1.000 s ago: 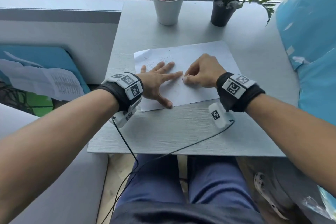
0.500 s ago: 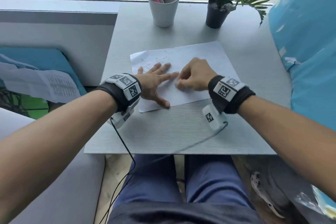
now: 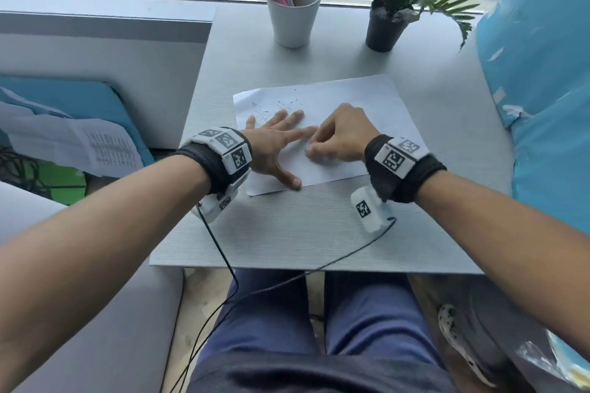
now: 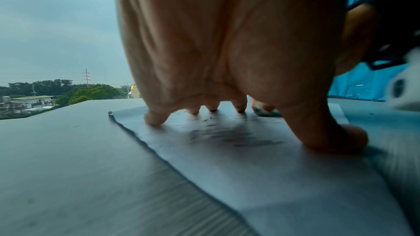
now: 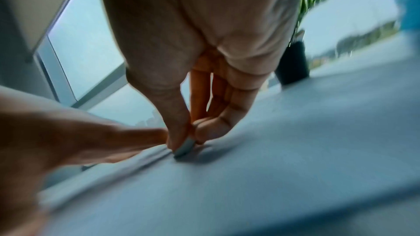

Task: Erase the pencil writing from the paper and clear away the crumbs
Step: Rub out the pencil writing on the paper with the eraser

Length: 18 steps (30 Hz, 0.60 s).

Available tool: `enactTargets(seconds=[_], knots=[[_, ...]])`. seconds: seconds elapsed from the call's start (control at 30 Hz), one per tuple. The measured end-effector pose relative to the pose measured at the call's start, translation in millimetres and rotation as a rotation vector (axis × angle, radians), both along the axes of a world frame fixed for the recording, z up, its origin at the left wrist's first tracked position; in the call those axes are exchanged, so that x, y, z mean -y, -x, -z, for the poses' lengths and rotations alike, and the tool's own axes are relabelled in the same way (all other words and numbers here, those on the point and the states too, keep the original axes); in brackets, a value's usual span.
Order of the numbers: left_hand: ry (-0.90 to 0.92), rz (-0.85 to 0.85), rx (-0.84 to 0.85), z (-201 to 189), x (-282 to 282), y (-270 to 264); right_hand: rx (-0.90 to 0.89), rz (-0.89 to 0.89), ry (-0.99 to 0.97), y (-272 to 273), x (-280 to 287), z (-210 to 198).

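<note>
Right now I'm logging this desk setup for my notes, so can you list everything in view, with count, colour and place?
paper: one, white, flat on the table, faint pencil marks and dark crumbs near its far left corner
eraser: one, pale grey, pinched against the paper
cup: one, white, far edge of table, pink and white pens inside
plant: one, green leaves in a black pot, right of the cup
table: one, grey, by the window
printed sheet: one, white, on a blue cushion at left
cables: two, black, running from the wristbands
left hand: fingers spread flat, pressing the paper
right hand: pinches the eraser
</note>
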<state>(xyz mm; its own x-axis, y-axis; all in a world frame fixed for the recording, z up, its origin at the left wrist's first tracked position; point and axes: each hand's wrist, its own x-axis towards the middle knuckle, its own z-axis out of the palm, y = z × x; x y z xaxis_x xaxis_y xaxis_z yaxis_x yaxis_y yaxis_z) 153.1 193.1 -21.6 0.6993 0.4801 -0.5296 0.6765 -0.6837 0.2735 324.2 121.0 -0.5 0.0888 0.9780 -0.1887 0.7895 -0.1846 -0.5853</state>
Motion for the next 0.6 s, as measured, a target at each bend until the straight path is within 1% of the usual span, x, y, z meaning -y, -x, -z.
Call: enactTargets(seconds=[0.03, 0.07, 0.1, 0.17, 0.2, 0.23, 0.3, 0.33, 0.37, 0.43, 0.47, 0.5, 0.57, 0.6], knots=[[0.000, -0.005, 0.003, -0.4, 0.2, -1.0, -0.002, 0.074, -0.026, -6.6, -5.7, -1.6], [0.000, -0.013, 0.006, -0.3, 0.6, -1.0, 0.014, 0.102, -0.044, -5.8, -7.7, -0.8], [0.001, -0.017, 0.004, -0.5, 0.9, 0.0, 0.017, 0.065, -0.040, 0.9, -5.0, 0.8], [0.001, -0.010, 0.005, -0.1, -0.2, 0.8, 0.034, -0.119, -0.005, 19.3, 8.4, 1.2], [0.001, -0.004, 0.010, 0.2, -0.6, 0.7, 0.029, -0.153, 0.013, 20.1, 10.7, 0.0], [0.003, -0.002, 0.016, 0.4, 0.3, 0.6, 0.025, -0.111, 0.027, 14.2, 6.0, -1.0], [-0.006, -0.009, 0.027, 0.6, 1.3, -0.7, 0.022, 0.056, -0.019, -1.0, -6.5, -3.3], [-0.008, -0.019, 0.030, 1.1, 1.3, -0.3, 0.037, 0.094, -0.043, -0.6, -8.1, -2.6], [-0.004, -0.027, 0.029, 1.0, 1.7, 0.5, 0.035, 0.072, -0.043, 4.9, -5.4, 0.1], [-0.005, -0.025, 0.026, 2.2, 0.2, 1.1, 0.035, -0.093, -0.008, 21.8, 7.6, 1.9], [-0.007, -0.020, 0.020, 2.3, -0.1, 1.0, 0.025, -0.125, 0.014, 22.4, 10.4, 1.0], [-0.006, -0.018, 0.013, 1.3, 0.9, 0.6, 0.020, -0.081, 0.028, 15.9, 4.8, 0.2], [-0.011, -0.021, 0.006, -0.5, 3.3, -1.4, 0.008, 0.079, -0.009, -1.6, -9.4, -3.0], [-0.009, -0.026, 0.004, -0.9, 4.3, -1.9, 0.020, 0.110, -0.031, -1.6, -11.8, -3.1]])
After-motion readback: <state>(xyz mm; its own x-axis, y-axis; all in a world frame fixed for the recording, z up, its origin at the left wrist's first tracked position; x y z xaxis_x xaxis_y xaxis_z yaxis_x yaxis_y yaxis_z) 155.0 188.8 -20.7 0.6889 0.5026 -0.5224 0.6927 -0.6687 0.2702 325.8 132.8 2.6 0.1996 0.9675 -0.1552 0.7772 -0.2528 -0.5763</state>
